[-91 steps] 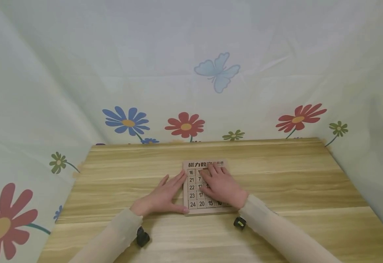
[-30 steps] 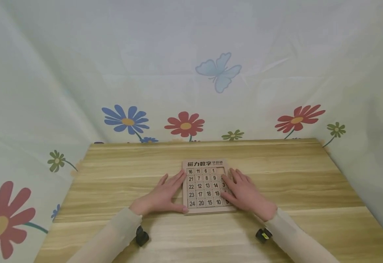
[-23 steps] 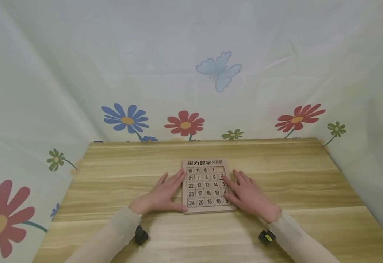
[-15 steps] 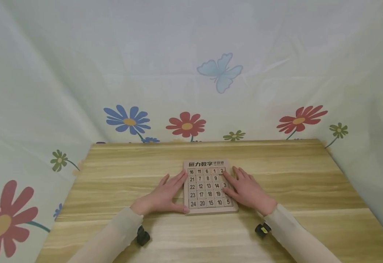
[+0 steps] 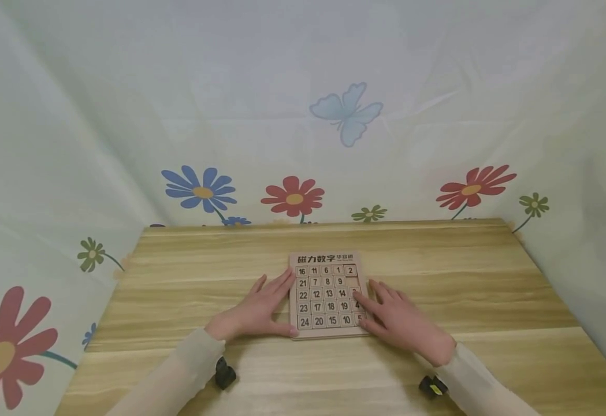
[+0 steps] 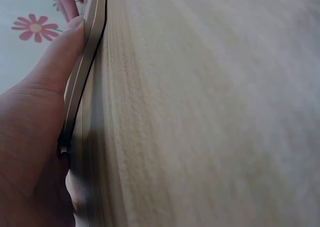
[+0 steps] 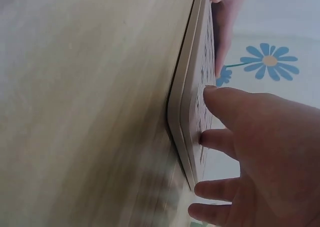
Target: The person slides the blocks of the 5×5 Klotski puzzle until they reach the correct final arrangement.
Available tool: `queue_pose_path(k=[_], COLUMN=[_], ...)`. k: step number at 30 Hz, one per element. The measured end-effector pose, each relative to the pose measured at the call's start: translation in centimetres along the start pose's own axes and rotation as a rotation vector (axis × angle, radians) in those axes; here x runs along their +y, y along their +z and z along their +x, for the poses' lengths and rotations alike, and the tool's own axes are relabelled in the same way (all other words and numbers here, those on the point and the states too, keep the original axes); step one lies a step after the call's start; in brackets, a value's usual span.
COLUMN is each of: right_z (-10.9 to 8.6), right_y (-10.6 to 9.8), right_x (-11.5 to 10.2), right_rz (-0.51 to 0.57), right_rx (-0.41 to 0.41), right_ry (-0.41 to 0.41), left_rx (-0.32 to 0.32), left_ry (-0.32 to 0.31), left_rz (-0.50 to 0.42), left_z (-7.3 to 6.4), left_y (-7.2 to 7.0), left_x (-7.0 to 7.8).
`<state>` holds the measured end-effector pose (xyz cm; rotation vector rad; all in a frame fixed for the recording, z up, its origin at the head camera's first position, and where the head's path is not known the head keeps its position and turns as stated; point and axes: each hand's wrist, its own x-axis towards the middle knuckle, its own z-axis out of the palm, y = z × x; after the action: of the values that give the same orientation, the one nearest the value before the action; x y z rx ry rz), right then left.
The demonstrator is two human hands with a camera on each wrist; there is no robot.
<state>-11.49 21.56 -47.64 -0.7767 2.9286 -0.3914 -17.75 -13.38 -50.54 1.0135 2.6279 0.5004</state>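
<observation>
A wooden number slide puzzle (image 5: pixel 331 333) lies flat on the table, with dark characters along its top. Along its left side rests my left hand (image 5: pixel 253 310), fingertips at the upper left edge and thumb at the lower left corner. My right hand (image 5: pixel 406 320) reaches in from the right, its index fingertip on the 3 tile (image 5: pixel 353 291) and its thumb beside the 5 tile. Tile 2 (image 5: pixel 350 270) sits in the top right corner, with a vacant slot (image 5: pixel 352 282) just under it. In the right wrist view the other fingers extend past the puzzle's edge (image 7: pixel 182 97).
The wood-grain table (image 5: pixel 204 248) extends around the puzzle on all sides. Behind it hangs a pale cloth (image 5: pixel 251 104) printed with flowers and a butterfly. Small black devices sit at both wrists, such as the right wrist device (image 5: pixel 432 387).
My right hand has drawn back from over the puzzle to its right side, then shifted a little nearer. Tile 2 has slid up into the top right corner. My left hand stays put.
</observation>
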Motion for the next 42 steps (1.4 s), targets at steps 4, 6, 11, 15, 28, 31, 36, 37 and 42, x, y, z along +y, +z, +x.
queue_pose_path(k=[4, 6, 11, 15, 28, 31, 36, 37, 42], right_z=[0.7, 1.2, 1.9, 1.1, -2.3, -1.7, -0.7, -0.6, -1.1], right_y=[0.2, 0.3, 0.3, 0.1, 0.1, 0.4, 0.5, 0.5, 0.1], right_x=[0.4, 0.6, 0.8, 0.6, 0.2, 0.5, 0.9, 0.9, 0.6], right_rz=[0.012, 0.014, 0.018, 0.004, -0.002, 0.003, 0.003, 0.003, -0.011], right_rx=[0.007, 0.007, 0.001, -0.028, -0.003, 0.012, 0.016, 0.017, 0.009], right_ry=[0.018, 0.030, 0.039, 0.019, -0.073, -0.055, -0.034, -0.035, -0.064], left_rx=[0.002, -0.001, -0.002, -0.002, 0.002, -0.003, -0.003, -0.003, -0.006], left_ry=[0.006, 0.008, 0.005, 0.001, 0.008, 0.011, 0.012, 0.010, 0.001], left_rz=[-0.005, -0.009, -0.016, -0.013, -0.009, -0.009, -0.009, -0.009, -0.006], left_z=[0.0, 0.0, -0.1, -0.1, -0.1, -0.1, 0.0, 0.0, -0.1], left_y=[-0.2, -0.3, -0.3, -0.2, -0.3, -0.4, -0.3, -0.3, -0.5], left_x=[0.1, 0.1, 0.1, 0.1, 0.3, 0.4, 0.4, 0.4, 0.4])
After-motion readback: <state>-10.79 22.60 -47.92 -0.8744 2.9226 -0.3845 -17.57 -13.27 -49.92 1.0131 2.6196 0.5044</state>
